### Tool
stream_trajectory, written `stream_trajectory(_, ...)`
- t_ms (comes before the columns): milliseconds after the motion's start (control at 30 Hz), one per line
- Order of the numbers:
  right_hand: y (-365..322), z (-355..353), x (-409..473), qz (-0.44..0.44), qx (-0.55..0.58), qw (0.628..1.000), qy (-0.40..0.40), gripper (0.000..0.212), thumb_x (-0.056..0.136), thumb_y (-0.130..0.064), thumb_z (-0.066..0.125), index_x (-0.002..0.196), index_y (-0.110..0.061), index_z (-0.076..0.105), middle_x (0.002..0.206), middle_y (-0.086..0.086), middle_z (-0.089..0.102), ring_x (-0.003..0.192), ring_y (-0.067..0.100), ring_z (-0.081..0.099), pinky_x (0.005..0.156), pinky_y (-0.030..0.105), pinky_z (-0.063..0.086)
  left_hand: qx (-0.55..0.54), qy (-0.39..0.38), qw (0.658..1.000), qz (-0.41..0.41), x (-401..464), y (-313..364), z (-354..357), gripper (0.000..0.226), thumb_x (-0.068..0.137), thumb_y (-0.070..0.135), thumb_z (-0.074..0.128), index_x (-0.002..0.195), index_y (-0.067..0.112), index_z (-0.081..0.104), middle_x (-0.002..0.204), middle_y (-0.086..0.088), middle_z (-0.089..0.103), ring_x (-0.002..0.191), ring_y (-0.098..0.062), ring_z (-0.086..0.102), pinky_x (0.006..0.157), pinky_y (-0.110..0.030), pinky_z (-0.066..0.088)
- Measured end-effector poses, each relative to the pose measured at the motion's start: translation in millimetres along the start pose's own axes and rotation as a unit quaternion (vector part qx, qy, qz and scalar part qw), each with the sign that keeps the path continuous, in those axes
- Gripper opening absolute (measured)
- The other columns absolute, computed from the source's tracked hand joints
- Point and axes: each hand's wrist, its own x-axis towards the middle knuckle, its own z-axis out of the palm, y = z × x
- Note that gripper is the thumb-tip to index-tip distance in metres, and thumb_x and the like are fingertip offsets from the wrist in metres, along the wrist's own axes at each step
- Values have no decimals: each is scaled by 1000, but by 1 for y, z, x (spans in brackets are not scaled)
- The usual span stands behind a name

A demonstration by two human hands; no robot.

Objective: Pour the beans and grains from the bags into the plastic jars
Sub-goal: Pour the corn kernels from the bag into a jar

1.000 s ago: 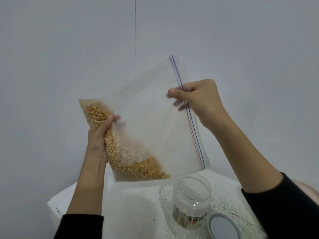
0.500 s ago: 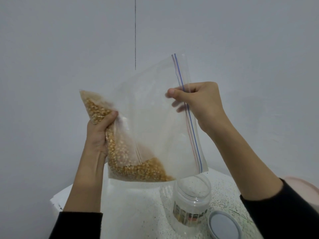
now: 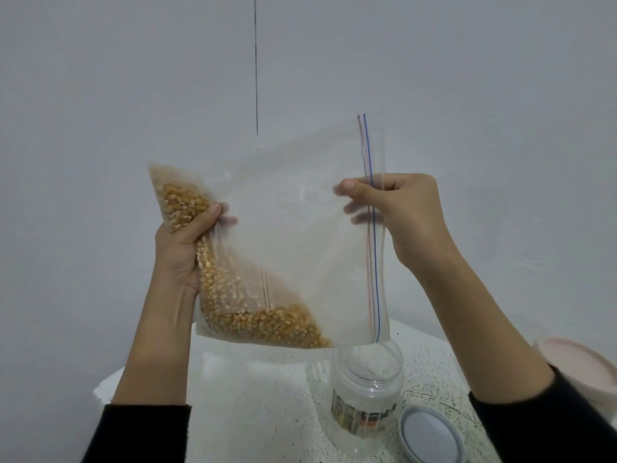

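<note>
— Where's the clear plastic zip bag point(image 3: 300, 235) of yellow corn kernels point(image 3: 233, 295)?
— Held above the speckled white bench point(image 3: 267, 396); the open clear plastic jar point(image 3: 365, 392) stands under its right corner.
— The round grey lid point(image 3: 429, 439)?
— Right of the jar, possibly touching.

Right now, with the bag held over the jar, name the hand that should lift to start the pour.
Left, probably. The left hand grips the bag by the corn kernels; raising it would slide them toward the zip edge the right hand pinches above the open jar.
</note>
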Motion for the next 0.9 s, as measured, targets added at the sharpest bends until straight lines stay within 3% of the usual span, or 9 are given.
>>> stream_trajectory(400,4,-12,0,2,31,999,24,8,77,-13,75,83,-8,74,83,4,75,62,10,65,66,18,52,15,-5,999,36,1,12,13,7,66,9,73,59,11,74,63,-2,72,59,-12,68,66,-24,56)
stream_trajectory(733,18,-16,-5,21,35,999,31,10,74,-17,76,81,-10,75,86,8,75,66,13,65,74,23,54,20,12,999,32,-6,9,19,7,61,10,73,67,8,70,60,-2,70,58,-11,68,63,-21,55)
stream_trajectory(900,17,-20,-4,21,43,998,38,7,75,-14,75,80,-10,75,86,8,75,73,17,65,80,29,55,21,-5,999,40,-7,11,25,4,61,11,73,57,11,73,58,-2,70,59,-11,68,66,-22,54)
